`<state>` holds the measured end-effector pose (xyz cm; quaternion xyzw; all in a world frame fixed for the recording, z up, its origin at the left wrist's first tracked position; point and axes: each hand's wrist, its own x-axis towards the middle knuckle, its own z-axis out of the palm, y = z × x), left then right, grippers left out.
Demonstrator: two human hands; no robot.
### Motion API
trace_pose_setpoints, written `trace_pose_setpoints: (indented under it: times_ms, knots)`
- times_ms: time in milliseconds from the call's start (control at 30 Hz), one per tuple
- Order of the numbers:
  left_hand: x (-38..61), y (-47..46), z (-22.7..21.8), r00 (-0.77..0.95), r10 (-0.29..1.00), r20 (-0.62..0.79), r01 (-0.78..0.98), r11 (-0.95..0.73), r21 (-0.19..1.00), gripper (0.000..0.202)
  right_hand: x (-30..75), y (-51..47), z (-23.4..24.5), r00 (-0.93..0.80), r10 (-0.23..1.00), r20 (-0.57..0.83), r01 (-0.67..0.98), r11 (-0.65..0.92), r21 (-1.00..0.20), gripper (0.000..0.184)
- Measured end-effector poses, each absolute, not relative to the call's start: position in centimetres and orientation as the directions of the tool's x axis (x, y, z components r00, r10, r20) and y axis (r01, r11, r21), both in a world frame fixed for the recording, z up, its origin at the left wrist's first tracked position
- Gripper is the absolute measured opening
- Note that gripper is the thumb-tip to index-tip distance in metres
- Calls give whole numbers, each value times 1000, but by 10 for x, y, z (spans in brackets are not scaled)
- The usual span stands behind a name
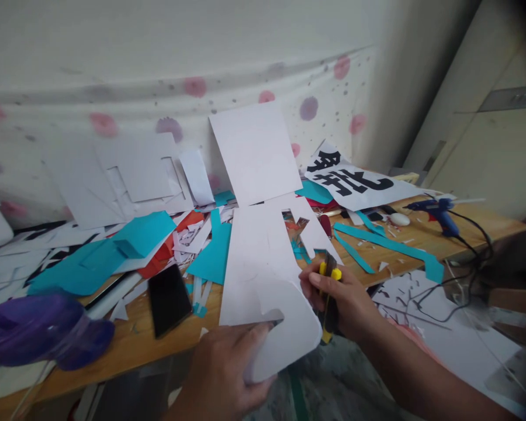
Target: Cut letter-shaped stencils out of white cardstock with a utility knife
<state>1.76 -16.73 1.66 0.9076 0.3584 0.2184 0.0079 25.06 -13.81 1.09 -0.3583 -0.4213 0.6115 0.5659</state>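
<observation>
Two hands work a white sheet at the worktop's near edge.
The left hand (228, 374) is clenched on the white sheet (263, 263), whose rounded end overhangs the near edge of the worktop (131, 345). The right hand (346, 298) grasps a yellow-and-black cutting tool (331, 273) at the sheet's right side; its fingers (318, 280) hide the blade. The purple object (39, 330) at the near left corner is too blurred to identify.

Yellow tool (333, 273) mostly hidden in right hand (348, 301)

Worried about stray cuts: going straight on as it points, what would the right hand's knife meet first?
Probably the cut flap of the white sheet, ahead of the yellow knife in the right hand; teal paper lies beyond. Depth is unclear.
</observation>
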Motion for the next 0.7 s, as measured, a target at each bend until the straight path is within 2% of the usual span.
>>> trace_pose_setpoints:
  times_ms: [167,300,400,467,500,533,567,600,633,667,700]
  knots:
    - [16,-162,23,681,599,421,655,-756,17,58,245,-141,16,-178,980,-90,-335,-146,-931,30]
    - [12,-165,33,548,620,561,752,-659,-8,56,237,-143,16,-49,995,-92,-336,-103,-936,27]
    - [6,-178,35,450,511,733,754,-657,-5,49,233,-142,15,80,990,-118,-401,-76,-913,28]
    - [7,-188,29,380,493,783,644,-748,158,47,231,-140,15,126,982,-144,-458,-71,-886,29]
    - [10,-191,24,362,557,747,548,-776,313,41,230,-139,16,134,979,-151,-481,-69,-874,29]
    - [17,-192,18,287,683,671,447,-715,537,26,229,-139,17,135,979,-154,-500,-67,-864,30]
    - [26,-192,11,233,819,524,333,-574,748,5,228,-138,17,131,979,-154,-511,-67,-857,30]
    - [36,-190,4,275,905,325,204,-385,900,20,227,-138,18,127,980,-154,-516,-68,-854,30]
    - [47,-186,-1,345,925,162,54,-192,980,39,225,-139,19,118,981,-152,-516,-70,-854,30]
    - [59,-182,-6,357,932,59,-80,-32,996,50,223,-139,19,104,984,-145,-507,-73,-859,29]
    - [69,-178,-8,335,942,11,-183,54,982,56,221,-140,19,81,988,-135,-493,-78,-867,29]
